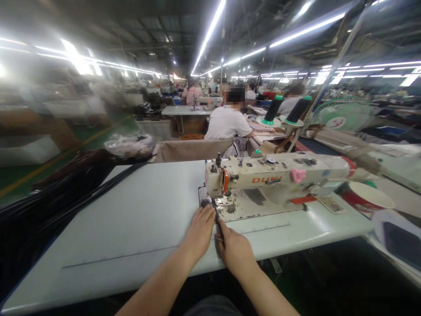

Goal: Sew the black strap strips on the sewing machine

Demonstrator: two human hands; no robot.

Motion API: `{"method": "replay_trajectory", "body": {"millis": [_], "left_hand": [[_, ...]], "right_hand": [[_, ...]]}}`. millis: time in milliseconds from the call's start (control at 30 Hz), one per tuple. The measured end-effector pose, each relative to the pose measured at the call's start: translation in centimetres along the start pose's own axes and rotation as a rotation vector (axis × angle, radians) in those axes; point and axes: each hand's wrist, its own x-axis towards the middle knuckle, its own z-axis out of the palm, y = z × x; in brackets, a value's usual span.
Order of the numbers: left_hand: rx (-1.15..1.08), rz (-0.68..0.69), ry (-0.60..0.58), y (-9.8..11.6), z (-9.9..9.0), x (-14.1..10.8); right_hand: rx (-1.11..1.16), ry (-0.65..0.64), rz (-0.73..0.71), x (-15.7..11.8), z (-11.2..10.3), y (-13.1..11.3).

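Observation:
A white sewing machine (263, 175) with red lettering stands on a pale worktable (148, 210). My left hand (200, 230) lies flat just in front of the presser foot (223, 201), fingers together and stretched toward it. Its fingertips rest beside a narrow dark strip (217, 224) of material that runs toward the needle area. On the strip's near end, my right hand (236, 249) is closed, index finger pointing forward and thumb tucked under. A small metallic glint shows by that thumb; what it belongs to is unclear. The needle tip is too small to make out.
Long dark strips (82, 199) drape over the table's left side. Two black thread cones (272, 109) stand behind the machine, near a green fan (342, 116). A red-and-white tub (366, 197) and a phone-like dark slab (403, 241) are at right. A person in white (226, 120) sits ahead.

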Motion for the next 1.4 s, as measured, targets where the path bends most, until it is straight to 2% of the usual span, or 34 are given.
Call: {"method": "replay_trajectory", "body": {"millis": [300, 833, 1033, 1233, 1400], "left_hand": [[0.060, 0.016, 0.049, 0.7, -0.3, -0.4], [0.097, 0.017, 0.113, 0.5, 0.8, -0.1], [0.109, 0.025, 0.115, 0.6, 0.7, -0.1], [0.106, -0.005, 0.090, 0.7, 0.5, 0.0], [0.096, -0.005, 0.051, 0.9, -0.1, 0.0]], "right_hand": [[0.132, 0.061, -0.005, 0.0, 0.3, 0.6], [0.164, 0.096, -0.005, 1.3, 3.5, 2.7], [0.244, 0.069, 0.000, 1.0, 2.4, 2.6], [0.400, 0.127, 0.002, 1.2, 1.7, 3.0], [0.446, 0.136, 0.027, 1.2, 1.2, 2.8]]}}
